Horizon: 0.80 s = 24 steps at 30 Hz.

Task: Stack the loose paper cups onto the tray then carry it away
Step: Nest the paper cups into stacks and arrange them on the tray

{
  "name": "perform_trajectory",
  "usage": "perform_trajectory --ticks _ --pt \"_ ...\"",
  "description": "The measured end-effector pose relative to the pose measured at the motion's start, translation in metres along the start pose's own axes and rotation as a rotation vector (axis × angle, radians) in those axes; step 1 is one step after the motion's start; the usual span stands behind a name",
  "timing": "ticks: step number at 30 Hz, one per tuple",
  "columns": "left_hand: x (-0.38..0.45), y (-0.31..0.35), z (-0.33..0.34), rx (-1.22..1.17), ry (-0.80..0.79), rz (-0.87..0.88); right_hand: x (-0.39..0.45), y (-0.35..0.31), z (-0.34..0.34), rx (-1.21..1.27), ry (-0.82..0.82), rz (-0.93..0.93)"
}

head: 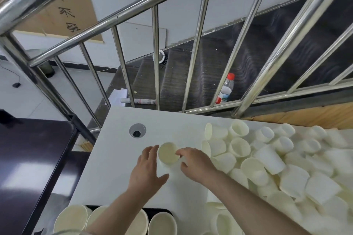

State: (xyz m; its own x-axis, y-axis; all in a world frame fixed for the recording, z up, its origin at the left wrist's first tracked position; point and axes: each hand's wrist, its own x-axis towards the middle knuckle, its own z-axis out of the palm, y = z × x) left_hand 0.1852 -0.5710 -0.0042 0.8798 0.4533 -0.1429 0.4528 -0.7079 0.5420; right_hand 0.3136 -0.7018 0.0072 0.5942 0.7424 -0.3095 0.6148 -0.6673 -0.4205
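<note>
**Paper cup held between two hands on white tabletop beside stair rail**

A person's left hand (148,168) and right hand (194,163) flank an upright paper cup (168,153) near the centre of a white tabletop (118,173). The right hand's fingers (181,153) curl over the cup's rim at 3 o'clock, grasping it; the left hand's fingers are straight and released, touching the cup's side at 9 o'clock. A heap of loose paper cups (286,168) covers the tabletop from 3 to 5 o'clock. At 6 o'clock, a dark tray (164,211) holds upright cups (162,224) at the near edge. A round cable grommet (137,130) sits at 11 o'clock of the held cup. Beyond the tabletop, at 12 o'clock, a steel railing (156,59) fences dark stairs (210,66), where a red-capped plastic bottle (226,88) stands. A dark table (28,158) lies at 9 o'clock.
</note>
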Motion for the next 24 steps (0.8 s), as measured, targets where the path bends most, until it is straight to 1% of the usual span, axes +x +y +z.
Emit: perform_trajectory --ticks 5,9,11,12,14,16,17,18,20,24 --pt "-0.002 0.005 0.011 0.064 -0.079 0.055 -0.024 -0.005 0.015 -0.008 -0.058 -0.063" --pt "-0.004 0.009 0.017 0.083 -0.114 0.033 -0.033 0.001 0.021 -0.003 -0.105 -0.086" --pt "-0.003 0.008 0.017 0.106 -0.121 0.028 -0.036 0.006 0.020 0.045 -0.079 -0.086" --pt "-0.003 0.007 0.017 0.121 -0.124 0.023 -0.037 0.010 0.017 0.079 -0.033 -0.063" --pt "-0.003 0.004 0.016 0.144 -0.130 0.006 -0.035 0.022 0.010 0.109 0.107 0.045" --pt "-0.004 0.001 0.015 0.152 -0.144 -0.002 -0.029 0.038 0.000 0.081 0.239 0.194" --pt "-0.004 0.000 0.015 0.158 -0.151 -0.001 -0.025 0.045 -0.004 0.046 0.271 0.258" --pt "-0.005 -0.001 0.015 0.165 -0.154 0.002 -0.021 0.052 -0.009 -0.012 0.275 0.310" --pt "-0.006 -0.002 0.015 0.173 -0.162 0.011 -0.013 0.062 -0.016 -0.132 0.234 0.390" --pt "-0.006 -0.002 0.017 0.173 -0.164 0.026 0.001 0.072 -0.022 -0.220 0.190 0.435"
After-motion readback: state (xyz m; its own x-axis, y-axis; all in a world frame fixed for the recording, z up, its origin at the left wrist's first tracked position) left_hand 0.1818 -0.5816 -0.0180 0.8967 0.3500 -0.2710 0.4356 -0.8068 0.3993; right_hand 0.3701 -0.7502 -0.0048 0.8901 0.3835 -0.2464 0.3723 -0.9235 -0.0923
